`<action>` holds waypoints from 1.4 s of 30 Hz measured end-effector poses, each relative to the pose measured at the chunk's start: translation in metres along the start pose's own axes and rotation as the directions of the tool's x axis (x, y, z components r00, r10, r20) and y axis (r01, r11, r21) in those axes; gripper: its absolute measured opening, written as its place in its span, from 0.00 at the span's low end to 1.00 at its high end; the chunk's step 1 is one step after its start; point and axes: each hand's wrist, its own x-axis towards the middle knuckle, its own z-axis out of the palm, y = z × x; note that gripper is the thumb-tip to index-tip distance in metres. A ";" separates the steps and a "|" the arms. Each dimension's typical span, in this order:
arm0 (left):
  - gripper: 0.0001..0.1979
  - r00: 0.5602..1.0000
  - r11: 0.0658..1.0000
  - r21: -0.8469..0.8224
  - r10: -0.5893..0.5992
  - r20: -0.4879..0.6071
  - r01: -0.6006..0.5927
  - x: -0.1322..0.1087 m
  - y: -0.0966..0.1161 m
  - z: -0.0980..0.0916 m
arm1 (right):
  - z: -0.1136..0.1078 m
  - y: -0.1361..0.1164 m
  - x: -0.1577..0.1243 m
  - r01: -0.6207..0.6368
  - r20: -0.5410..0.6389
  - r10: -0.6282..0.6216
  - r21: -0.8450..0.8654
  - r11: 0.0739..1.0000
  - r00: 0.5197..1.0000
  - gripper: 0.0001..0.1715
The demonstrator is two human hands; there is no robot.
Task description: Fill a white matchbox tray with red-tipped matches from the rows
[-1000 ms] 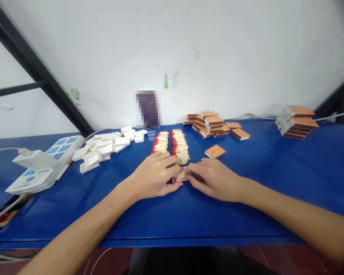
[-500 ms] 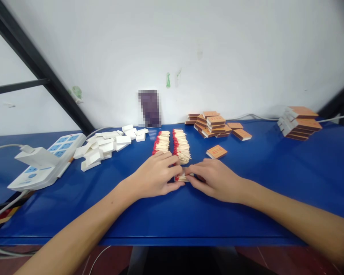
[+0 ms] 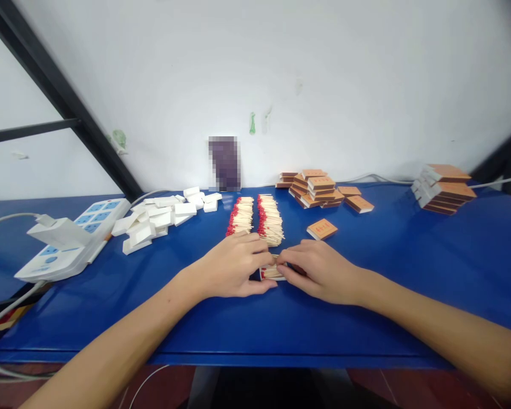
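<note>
A small white matchbox tray (image 3: 281, 278) lies on the blue table in front of me, with red-tipped matches (image 3: 271, 273) in it. My left hand (image 3: 232, 267) holds the tray at its left, index finger along the far side and thumb by the near edge. Over the tray's right part, my right hand (image 3: 319, 270) has its fingertips pinched on matches; its fingers hide that end. Just beyond my hands lie two rows of loose matches, the left row (image 3: 241, 215) partly behind my left hand and the right row (image 3: 271, 220) beside it.
White empty trays (image 3: 153, 218) are heaped at the left, near a power strip (image 3: 74, 241) with a plugged-in charger. Orange matchboxes (image 3: 319, 186) are piled at the back, one single matchbox (image 3: 322, 229) lies nearer, and another stack (image 3: 445, 188) stands far right.
My left thumb and index finger have spread further apart, and more of the tray and its matches shows between my hands. My right hand stays over the tray's right part.
</note>
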 end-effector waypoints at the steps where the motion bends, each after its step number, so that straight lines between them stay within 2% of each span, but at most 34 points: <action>1: 0.13 1.000 1.000 -0.008 0.003 0.004 -0.002 0.000 0.000 0.000 | 0.000 0.000 0.000 0.002 0.000 -0.002 0.000 1.000 1.000 0.13; 6: 0.13 1.000 0.999 -0.051 0.013 0.014 -0.012 0.000 0.002 0.000 | -0.002 -0.002 0.000 0.011 0.032 -0.011 0.000 1.000 0.999 0.11; 13: 0.11 0.998 0.994 -0.107 -0.032 0.049 0.037 -0.001 0.004 0.001 | -0.004 -0.003 -0.001 0.056 0.057 -0.058 0.037 0.998 0.997 0.10; 19: 0.12 0.996 0.972 -0.226 -0.042 0.073 0.058 -0.002 0.010 -0.006 | -0.005 -0.003 -0.001 0.088 -0.056 -0.085 0.053 0.995 0.995 0.11; 22: 0.11 0.997 0.968 -0.243 -0.057 0.061 0.070 -0.002 0.009 -0.010 | -0.005 -0.002 -0.001 0.043 -0.111 -0.038 0.040 0.998 0.993 0.12; 24: 0.06 0.997 0.977 -0.195 -0.081 0.014 0.082 -0.002 0.005 -0.009 | -0.004 0.000 0.001 -0.038 -0.131 0.043 0.042 0.998 0.990 0.11; 27: 0.09 0.991 0.989 -0.074 -0.129 -0.037 0.126 -0.001 -0.002 -0.005 | -0.002 0.004 0.003 -0.165 -0.133 0.169 0.037 0.986 0.977 0.11; 29: 0.10 0.988 0.988 -0.012 -0.151 -0.035 0.151 -0.001 -0.005 -0.001 | -0.001 0.007 0.003 -0.203 -0.118 0.205 0.028 0.979 0.972 0.13; 36: 0.14 0.978 0.975 0.100 -0.193 -0.077 0.200 0.000 -0.006 0.004 | 0.000 0.007 0.003 -0.173 -0.065 0.173 0.005 0.985 0.983 0.22; 42: 0.12 0.972 0.959 0.157 -0.230 -0.056 0.236 -0.002 -0.008 0.004 | 0.001 0.006 0.004 -0.161 -0.042 0.160 -0.039 0.986 0.986 0.21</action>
